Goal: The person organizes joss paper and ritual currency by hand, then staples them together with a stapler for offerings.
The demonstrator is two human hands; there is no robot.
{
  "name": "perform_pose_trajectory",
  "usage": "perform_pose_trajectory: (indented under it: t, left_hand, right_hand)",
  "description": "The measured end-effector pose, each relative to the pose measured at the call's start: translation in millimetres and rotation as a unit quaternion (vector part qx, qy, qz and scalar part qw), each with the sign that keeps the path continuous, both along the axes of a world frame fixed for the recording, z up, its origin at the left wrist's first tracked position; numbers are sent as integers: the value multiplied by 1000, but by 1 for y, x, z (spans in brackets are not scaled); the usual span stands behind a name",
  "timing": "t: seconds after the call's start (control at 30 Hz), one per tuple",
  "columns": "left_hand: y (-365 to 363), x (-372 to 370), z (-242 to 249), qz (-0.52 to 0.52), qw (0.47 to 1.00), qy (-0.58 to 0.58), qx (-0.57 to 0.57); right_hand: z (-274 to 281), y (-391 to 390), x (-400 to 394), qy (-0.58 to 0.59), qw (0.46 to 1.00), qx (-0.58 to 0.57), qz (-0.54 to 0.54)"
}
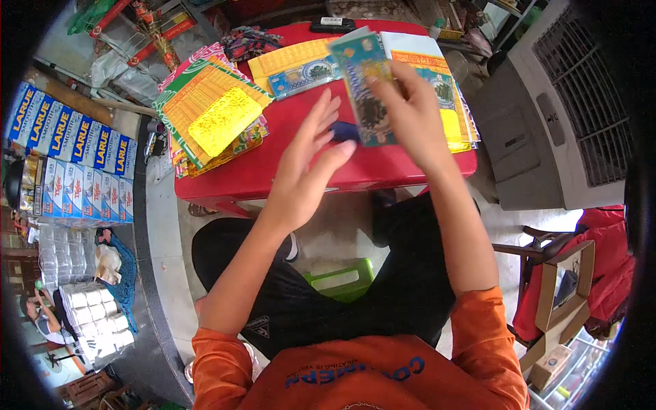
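Observation:
My right hand (410, 109) grips a bundle of blue-green printed paper notes (359, 65), held upright above the red table (287, 116). To its left, my left hand (307, 160) is raised with fingers apart and nothing in it. A similar blue bundle (304, 75) lies on yellow printed paper (273, 61) behind my hands. On the table's left sits a stack of patterned papers (198, 96) topped by a bright yellow sheet (229, 119). More papers (447, 65) lie at the right, partly behind my right hand. A dark blue object (345, 132) shows between the hands.
A black case (333, 25) lies at the table's far edge. A large grey air cooler (567, 102) stands at the right. Drink cartons (68, 150) are stacked at the left. A green stool (345, 280) is below, between the legs.

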State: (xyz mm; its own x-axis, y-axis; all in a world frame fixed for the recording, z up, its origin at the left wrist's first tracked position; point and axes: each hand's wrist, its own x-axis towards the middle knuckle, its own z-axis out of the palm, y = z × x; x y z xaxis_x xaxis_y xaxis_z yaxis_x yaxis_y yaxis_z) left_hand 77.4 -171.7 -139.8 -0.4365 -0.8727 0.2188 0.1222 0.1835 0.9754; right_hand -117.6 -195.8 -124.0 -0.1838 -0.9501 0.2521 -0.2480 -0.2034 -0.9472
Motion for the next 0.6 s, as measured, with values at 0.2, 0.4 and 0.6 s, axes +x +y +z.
perform_pose_trajectory:
  t: [0.2, 0.4, 0.6]
  left_hand:
    - [6, -5, 8, 9, 990, 107, 86]
    - [6, 9, -1, 90, 940, 194, 264]
    - [5, 30, -15, 48, 942, 182, 277]
  right_hand:
    - [12, 26, 42, 141, 974, -56, 167]
    - [15, 18, 22, 56, 983, 26, 173]
    - [-29, 2, 0, 496, 859, -102, 78]
